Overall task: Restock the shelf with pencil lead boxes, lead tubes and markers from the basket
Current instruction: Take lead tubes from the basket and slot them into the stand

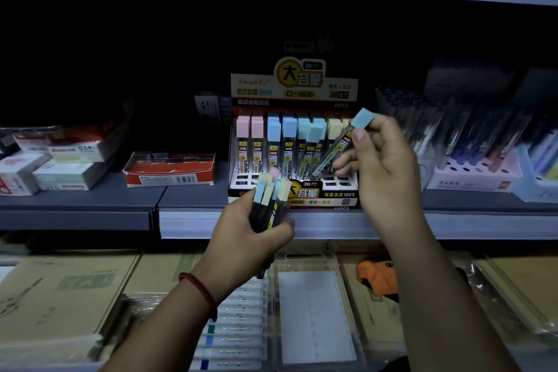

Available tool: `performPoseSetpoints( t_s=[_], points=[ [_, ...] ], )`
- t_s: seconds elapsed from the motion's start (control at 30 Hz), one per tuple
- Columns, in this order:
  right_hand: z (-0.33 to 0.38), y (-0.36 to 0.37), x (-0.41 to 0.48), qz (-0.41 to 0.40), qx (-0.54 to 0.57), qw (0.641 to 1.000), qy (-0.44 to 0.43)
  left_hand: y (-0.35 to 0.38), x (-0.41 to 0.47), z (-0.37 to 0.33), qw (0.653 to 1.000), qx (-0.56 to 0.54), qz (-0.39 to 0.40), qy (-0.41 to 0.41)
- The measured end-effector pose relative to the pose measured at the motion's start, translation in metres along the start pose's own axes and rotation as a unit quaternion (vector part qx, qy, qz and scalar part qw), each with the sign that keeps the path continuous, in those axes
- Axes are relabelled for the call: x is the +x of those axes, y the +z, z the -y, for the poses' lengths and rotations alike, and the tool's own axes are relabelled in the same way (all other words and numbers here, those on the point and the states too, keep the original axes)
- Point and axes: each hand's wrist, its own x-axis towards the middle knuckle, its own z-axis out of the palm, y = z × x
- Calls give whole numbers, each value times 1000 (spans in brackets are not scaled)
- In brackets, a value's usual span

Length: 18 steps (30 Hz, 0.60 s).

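Head view: the right hand (383,166) pinches one lead tube (333,151) between thumb and fingertips, gripping the upper part just below its blue cap. The tube is tilted, with the cap up and to the right. Its lower end points at the open front slots of the display box (338,193).

The left hand (250,229) has its fingers curled round a bundle of tubes (270,199). The caps point up and are fanned unevenly, just in front of the display box at the edge of the shelf (193,196).

The rear rows of the box hold stocked tubes (273,142) standing upright with pink, blue, green and yellow caps. A red carton (169,174) lies to the left and a pen rack (474,174) stands to the right. The basket is not in view.

Probable faults from this position:
- **Missed slot.** At this tilt the lower end may catch on a slot divider. Bring the tube upright before lowering it.
- **Disturbed stock.** The tube lies close to the stocked tubes, so a sideways sweep could tip them.
- **Dropped bundle.** The fanned caps suggest a loose hold, and a tube could slide out onto the goods below the shelf.
- **Poor light.** The shelf is dim and the slot edges are hard to make out.
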Motion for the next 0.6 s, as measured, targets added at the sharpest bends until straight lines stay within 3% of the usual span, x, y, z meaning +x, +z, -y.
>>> performPoseSetpoints(
  t_s=[0.3,0.6],
  points=[
    [6,2,1,67,-77,994,-48,0,0,1,1000,0,-2,3],
    [-1,1,2,99,-107,989,-20,-2,-1,0,1000,12,2,0]
  ],
)
